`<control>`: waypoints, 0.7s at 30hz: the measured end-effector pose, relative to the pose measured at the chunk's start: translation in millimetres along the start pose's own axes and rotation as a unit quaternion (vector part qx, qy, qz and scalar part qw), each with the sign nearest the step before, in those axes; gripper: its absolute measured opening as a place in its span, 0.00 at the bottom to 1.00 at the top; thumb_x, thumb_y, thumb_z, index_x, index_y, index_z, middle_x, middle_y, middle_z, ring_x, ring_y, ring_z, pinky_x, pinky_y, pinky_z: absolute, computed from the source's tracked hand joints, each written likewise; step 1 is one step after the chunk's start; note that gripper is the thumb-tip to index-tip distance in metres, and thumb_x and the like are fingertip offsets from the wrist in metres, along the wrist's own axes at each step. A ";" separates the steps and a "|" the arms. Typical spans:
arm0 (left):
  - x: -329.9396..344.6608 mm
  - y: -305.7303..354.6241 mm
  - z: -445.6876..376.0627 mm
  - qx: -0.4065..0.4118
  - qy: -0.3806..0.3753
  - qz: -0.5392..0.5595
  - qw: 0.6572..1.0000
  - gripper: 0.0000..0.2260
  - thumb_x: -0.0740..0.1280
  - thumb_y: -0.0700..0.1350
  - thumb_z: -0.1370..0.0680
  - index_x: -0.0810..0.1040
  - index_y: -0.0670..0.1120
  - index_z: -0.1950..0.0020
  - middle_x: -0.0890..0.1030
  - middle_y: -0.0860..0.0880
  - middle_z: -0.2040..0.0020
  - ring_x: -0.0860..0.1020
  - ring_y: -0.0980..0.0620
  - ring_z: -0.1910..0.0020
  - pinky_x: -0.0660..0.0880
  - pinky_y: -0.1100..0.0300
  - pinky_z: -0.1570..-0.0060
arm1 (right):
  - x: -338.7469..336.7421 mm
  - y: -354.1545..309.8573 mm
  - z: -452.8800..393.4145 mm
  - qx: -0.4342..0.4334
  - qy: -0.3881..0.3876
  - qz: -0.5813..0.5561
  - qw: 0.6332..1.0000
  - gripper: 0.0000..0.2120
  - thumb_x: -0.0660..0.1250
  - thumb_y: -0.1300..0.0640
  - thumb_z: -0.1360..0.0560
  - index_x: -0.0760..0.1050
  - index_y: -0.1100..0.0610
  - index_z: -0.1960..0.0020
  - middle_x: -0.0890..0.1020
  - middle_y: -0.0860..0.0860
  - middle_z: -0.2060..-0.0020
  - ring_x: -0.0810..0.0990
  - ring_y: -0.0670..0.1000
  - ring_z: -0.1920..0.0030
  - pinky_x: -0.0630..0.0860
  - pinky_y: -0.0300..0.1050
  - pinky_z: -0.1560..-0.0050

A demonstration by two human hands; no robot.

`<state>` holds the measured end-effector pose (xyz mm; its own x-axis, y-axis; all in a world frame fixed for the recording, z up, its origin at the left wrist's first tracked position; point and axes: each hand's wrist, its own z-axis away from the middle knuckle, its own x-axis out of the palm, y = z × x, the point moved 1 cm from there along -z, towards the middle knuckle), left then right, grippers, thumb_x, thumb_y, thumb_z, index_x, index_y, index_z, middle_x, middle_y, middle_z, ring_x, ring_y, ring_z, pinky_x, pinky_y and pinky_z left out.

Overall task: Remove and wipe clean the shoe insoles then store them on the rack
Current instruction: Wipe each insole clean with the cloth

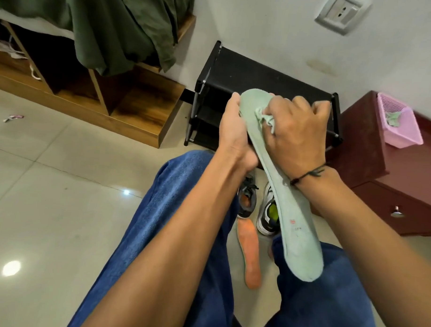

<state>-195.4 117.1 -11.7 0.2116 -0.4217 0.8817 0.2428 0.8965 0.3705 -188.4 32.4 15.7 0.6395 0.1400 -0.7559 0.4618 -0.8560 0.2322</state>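
A long pale green insole [294, 222] is held up in front of me, toe end pointing away. My left hand [237, 134] grips its left edge near the toe. My right hand [298, 134] clutches a bunched pale green cloth [266, 118] and presses it onto the insole's upper part. An orange insole [250, 252] lies on the floor between my knees. Beside it stand a grey shoe [246, 201] with an orange lining and a white-and-black shoe [269, 214] with a yellow-green inside. The black shoe rack [249, 74] stands against the wall behind my hands.
A maroon cabinet [392, 174] at the right carries a pink basket [399, 125] holding a green cloth. A low wooden shelf unit [128, 104] with dark green fabric draped over it stands at the left. Pale floor tiles [50, 182] spread to the left.
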 end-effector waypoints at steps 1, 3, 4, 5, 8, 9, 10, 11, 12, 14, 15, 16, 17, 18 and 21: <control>1.2 -1.2 0.4 0.002 -0.005 -0.007 1.000 0.24 0.50 0.57 0.19 0.78 0.41 0.56 0.80 0.44 0.62 0.79 0.49 0.62 0.76 0.56 0.56 | 1.7 5.4 -1.8 0.013 0.004 0.029 0.999 0.02 0.62 0.60 0.29 0.72 0.57 0.60 0.76 0.51 0.70 0.73 0.55 0.66 0.56 0.48 0.60; 0.8 -2.9 -1.0 0.005 -0.005 -0.024 1.000 0.23 0.52 0.56 0.19 0.77 0.41 0.57 0.79 0.44 0.61 0.78 0.49 0.62 0.75 0.55 0.57 | 2.7 13.0 -5.4 0.072 -0.011 0.010 0.997 0.03 0.60 0.60 0.27 0.72 0.58 0.59 0.76 0.52 0.69 0.73 0.56 0.65 0.57 0.49 0.59; 0.2 -2.4 -1.1 0.007 0.000 -0.031 0.999 0.22 0.52 0.56 0.19 0.77 0.40 0.54 0.78 0.44 0.58 0.78 0.48 0.60 0.75 0.54 0.55 | 1.5 15.2 -7.3 0.100 -0.021 -0.037 0.994 0.03 0.60 0.60 0.28 0.72 0.59 0.58 0.76 0.53 0.68 0.74 0.57 0.64 0.59 0.49 0.57; 1.4 -1.5 0.0 0.004 0.005 -0.040 0.999 0.23 0.52 0.57 0.19 0.76 0.40 0.50 0.77 0.43 0.56 0.77 0.47 0.58 0.75 0.54 0.55 | -0.3 18.4 -8.6 0.118 -0.022 -0.093 0.988 0.04 0.61 0.61 0.28 0.73 0.60 0.57 0.77 0.54 0.66 0.74 0.58 0.62 0.62 0.50 0.57; 1.3 3.1 1.7 -0.004 0.004 -0.073 0.997 0.24 0.49 0.55 0.18 0.76 0.41 0.57 0.76 0.45 0.62 0.76 0.50 0.65 0.74 0.59 0.62 | -2.3 20.9 -10.5 0.098 0.005 -0.189 0.977 0.03 0.62 0.63 0.29 0.74 0.62 0.58 0.78 0.55 0.64 0.74 0.58 0.61 0.65 0.45 0.58; 0.3 3.6 1.2 -0.010 0.000 -0.080 0.997 0.26 0.49 0.54 0.17 0.76 0.42 0.66 0.75 0.47 0.69 0.75 0.53 0.71 0.74 0.63 0.67 | 0.2 18.8 -11.3 0.078 0.001 -0.187 0.979 0.03 0.62 0.64 0.30 0.74 0.62 0.58 0.78 0.56 0.63 0.74 0.58 0.61 0.65 0.44 0.59; -1.8 3.6 0.0 -0.017 -0.008 -0.082 0.996 0.29 0.48 0.53 0.17 0.75 0.44 0.71 0.75 0.48 0.73 0.75 0.54 0.75 0.73 0.65 0.71 | 4.0 15.6 -11.7 0.058 -0.008 -0.179 0.982 0.02 0.63 0.64 0.30 0.74 0.63 0.59 0.78 0.56 0.63 0.74 0.58 0.61 0.65 0.43 0.59; -2.1 3.7 0.2 -0.022 -0.019 -0.082 0.996 0.29 0.47 0.53 0.17 0.74 0.44 0.72 0.74 0.49 0.75 0.75 0.54 0.76 0.73 0.66 0.73 | 8.2 11.9 -11.5 0.043 -0.013 -0.172 0.984 0.02 0.64 0.66 0.31 0.75 0.63 0.59 0.78 0.57 0.64 0.74 0.58 0.62 0.65 0.43 0.60; -2.7 3.8 0.2 -0.026 -0.022 -0.087 0.996 0.29 0.47 0.54 0.17 0.74 0.44 0.71 0.75 0.48 0.75 0.75 0.54 0.76 0.74 0.66 0.73 | 12.2 8.1 -10.2 0.035 -0.015 -0.170 0.985 0.02 0.65 0.67 0.32 0.75 0.63 0.60 0.77 0.57 0.65 0.74 0.58 0.63 0.64 0.43 0.61; -4.9 6.3 1.1 -0.035 -0.019 -0.088 0.995 0.29 0.47 0.56 0.17 0.76 0.43 0.67 0.77 0.46 0.72 0.78 0.53 0.73 0.76 0.65 0.69 | 17.8 0.0 -7.8 0.038 -0.019 -0.183 0.982 0.03 0.66 0.68 0.34 0.75 0.62 0.61 0.78 0.57 0.66 0.75 0.58 0.64 0.63 0.43 0.62; -6.2 7.2 1.3 -0.040 -0.019 -0.082 0.996 0.30 0.47 0.57 0.17 0.77 0.42 0.67 0.79 0.45 0.71 0.79 0.52 0.71 0.77 0.64 0.68 | 18.4 -4.2 -6.6 0.044 -0.027 -0.193 0.980 0.04 0.66 0.67 0.34 0.76 0.61 0.61 0.78 0.56 0.66 0.75 0.58 0.64 0.63 0.44 0.61; -7.9 7.7 0.4 -0.040 -0.016 -0.076 0.996 0.31 0.47 0.56 0.17 0.78 0.42 0.67 0.79 0.45 0.71 0.79 0.52 0.71 0.77 0.64 0.67 | 18.5 -8.1 -5.1 0.052 -0.035 -0.203 0.977 0.04 0.65 0.65 0.34 0.76 0.59 0.61 0.79 0.54 0.65 0.75 0.57 0.63 0.61 0.45 0.61; -9.3 8.1 -1.1 -0.039 -0.012 -0.066 0.997 0.30 0.47 0.56 0.17 0.78 0.41 0.66 0.79 0.45 0.70 0.79 0.52 0.71 0.77 0.64 0.67 | 17.4 -11.7 -3.5 0.060 -0.042 -0.213 0.974 0.05 0.64 0.64 0.35 0.76 0.58 0.61 0.79 0.52 0.65 0.76 0.56 0.62 0.60 0.45 0.59; -10.7 8.8 -2.6 -0.039 -0.007 -0.059 0.997 0.28 0.47 0.57 0.17 0.77 0.41 0.63 0.79 0.45 0.69 0.79 0.52 0.69 0.77 0.63 0.65 | 15.6 -15.6 -2.0 0.068 -0.047 -0.228 0.970 0.06 0.63 0.64 0.35 0.77 0.57 0.61 0.79 0.51 0.65 0.76 0.54 0.62 0.59 0.46 0.58; -11.6 11.4 -3.7 -0.063 0.002 -0.033 0.997 0.26 0.47 0.59 0.18 0.74 0.39 0.42 0.80 0.37 0.51 0.80 0.44 0.53 0.78 0.55 0.51 | 7.1 -24.9 3.5 0.109 -0.056 -0.278 0.953 0.07 0.63 0.64 0.35 0.78 0.55 0.62 0.81 0.48 0.65 0.77 0.53 0.61 0.62 0.50 0.52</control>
<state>-191.6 131.7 -18.7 0.1943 -0.4807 0.8551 0.3734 0.8423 0.3887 -197.5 52.9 2.4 0.2592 0.5583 -0.7881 0.5637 -0.7501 -0.3459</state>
